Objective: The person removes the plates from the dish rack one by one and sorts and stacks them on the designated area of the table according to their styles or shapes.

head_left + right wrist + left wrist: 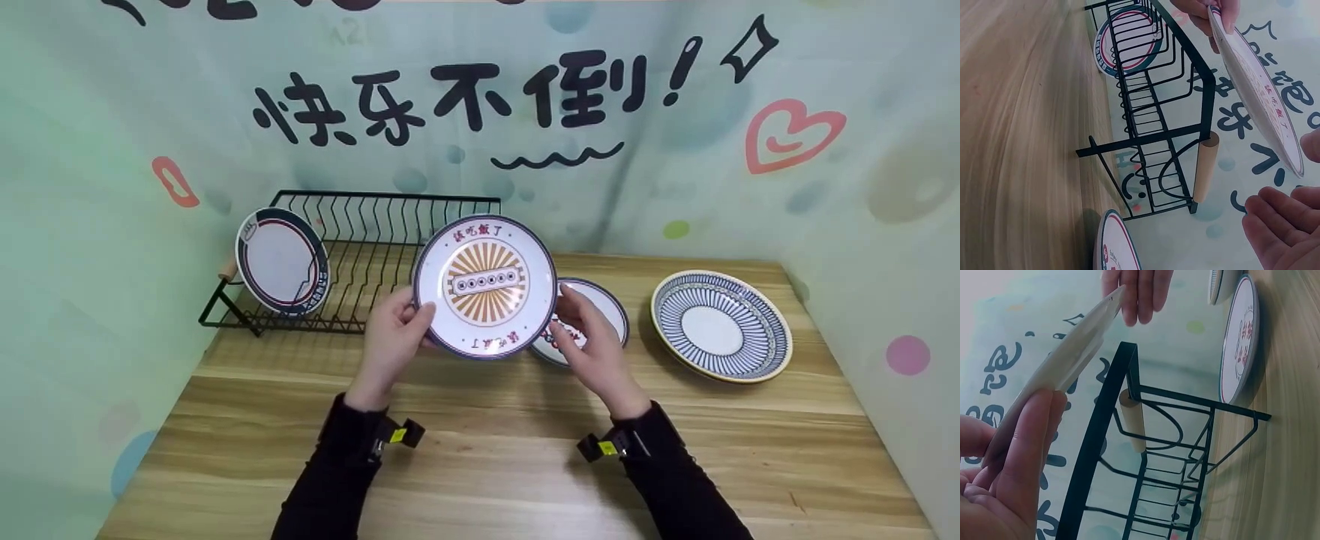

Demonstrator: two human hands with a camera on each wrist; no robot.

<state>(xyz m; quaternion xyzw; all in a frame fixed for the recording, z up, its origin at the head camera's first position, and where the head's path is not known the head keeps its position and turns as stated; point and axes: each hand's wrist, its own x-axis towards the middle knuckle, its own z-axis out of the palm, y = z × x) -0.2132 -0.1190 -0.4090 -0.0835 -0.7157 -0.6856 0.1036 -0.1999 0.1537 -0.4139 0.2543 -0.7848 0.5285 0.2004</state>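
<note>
A round white plate with a blue rim, an orange sunburst and red characters is held up, its face tilted toward the head camera. My left hand pinches its left edge, thumb on the front and fingers behind. Beside the right edge is my right hand; in the right wrist view its fingers are spread loosely, a gap away from the rim. Behind the right hand, a second white plate with red characters lies on the table, partly covered by the held plate and hand.
A black wire dish rack with wooden handles stands at the back left. One dark-rimmed plate leans upright in its left end. A blue-striped bowl sits on the wooden table at right. A printed cloth hangs behind.
</note>
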